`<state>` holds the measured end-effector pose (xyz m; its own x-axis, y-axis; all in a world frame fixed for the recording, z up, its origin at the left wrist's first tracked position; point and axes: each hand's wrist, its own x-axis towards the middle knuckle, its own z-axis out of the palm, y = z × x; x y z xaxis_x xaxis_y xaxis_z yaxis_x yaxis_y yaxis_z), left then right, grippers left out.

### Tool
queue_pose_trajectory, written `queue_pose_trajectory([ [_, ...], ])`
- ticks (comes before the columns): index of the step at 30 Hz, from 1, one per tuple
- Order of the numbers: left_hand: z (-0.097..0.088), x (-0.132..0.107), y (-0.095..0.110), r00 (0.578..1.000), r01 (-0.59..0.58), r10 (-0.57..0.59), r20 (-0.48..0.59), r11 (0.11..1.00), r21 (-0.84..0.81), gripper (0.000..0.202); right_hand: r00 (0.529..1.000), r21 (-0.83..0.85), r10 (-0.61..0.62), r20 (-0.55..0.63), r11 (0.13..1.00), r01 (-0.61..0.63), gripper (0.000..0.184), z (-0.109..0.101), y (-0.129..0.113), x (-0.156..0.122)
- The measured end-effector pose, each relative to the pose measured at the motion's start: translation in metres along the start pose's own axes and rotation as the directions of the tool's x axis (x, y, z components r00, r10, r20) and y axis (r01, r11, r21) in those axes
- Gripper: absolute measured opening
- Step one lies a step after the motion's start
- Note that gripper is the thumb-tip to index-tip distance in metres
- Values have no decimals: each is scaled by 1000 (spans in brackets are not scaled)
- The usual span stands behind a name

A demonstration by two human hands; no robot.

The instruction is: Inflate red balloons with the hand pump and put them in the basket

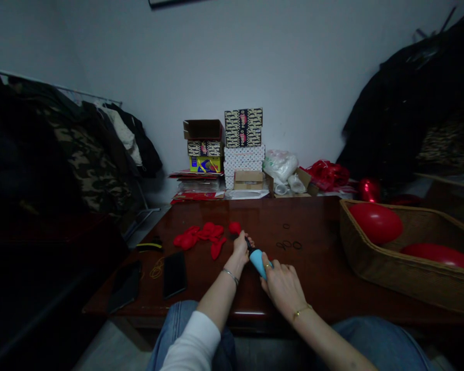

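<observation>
My left hand (241, 246) is closed around the neck of a small red balloon (235, 228), holding it on the black nozzle of a light blue hand pump (257, 260). Around the pump's blue body my right hand (282, 281) is closed. Both hands hover just above the dark wooden table (317, 232), near its front middle. A pile of flat red balloons (201, 236) lies just left of my left hand.
A wicker basket (371, 257) at the right holds inflated red balloons (376, 222). Two dark phones (175, 273) lie at the front left, black rubber rings (288, 244) sit mid-table, stacked boxes (243, 149) and bags stand at the back. Clothes hang at both sides.
</observation>
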<state>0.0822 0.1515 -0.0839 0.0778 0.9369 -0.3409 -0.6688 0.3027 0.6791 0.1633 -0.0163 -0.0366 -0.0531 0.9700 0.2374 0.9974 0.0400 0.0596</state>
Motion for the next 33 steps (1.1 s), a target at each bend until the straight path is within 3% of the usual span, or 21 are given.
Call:
queue_pose_trajectory([
  [6, -7, 8, 15, 998, -59, 58, -16, 998, -7, 26, 996, 55, -51, -67, 997, 55, 46, 11, 16, -39],
  [13, -4, 4, 12, 1000, -22, 22, 1, 999, -30, 26, 996, 136, -46, -79, 989, 57, 51, 23, 36, -71],
  [23, 4, -5, 6, 999, 7, -4, 35, 997, -82, 25, 999, 42, -37, -22, 998, 38, 46, 0, 22, -32],
  [29, 6, -6, -6, 998, 42, -41, 38, 998, -39, 24, 1000, -3, 6, 14, 1000, -6, 49, -1, 6, 3],
  [33, 3, -3, -6, 1000, 12, -12, 15, 1000, 12, 25, 1000, -3, 10, -7, 1000, -10, 48, 2, 1, 2],
])
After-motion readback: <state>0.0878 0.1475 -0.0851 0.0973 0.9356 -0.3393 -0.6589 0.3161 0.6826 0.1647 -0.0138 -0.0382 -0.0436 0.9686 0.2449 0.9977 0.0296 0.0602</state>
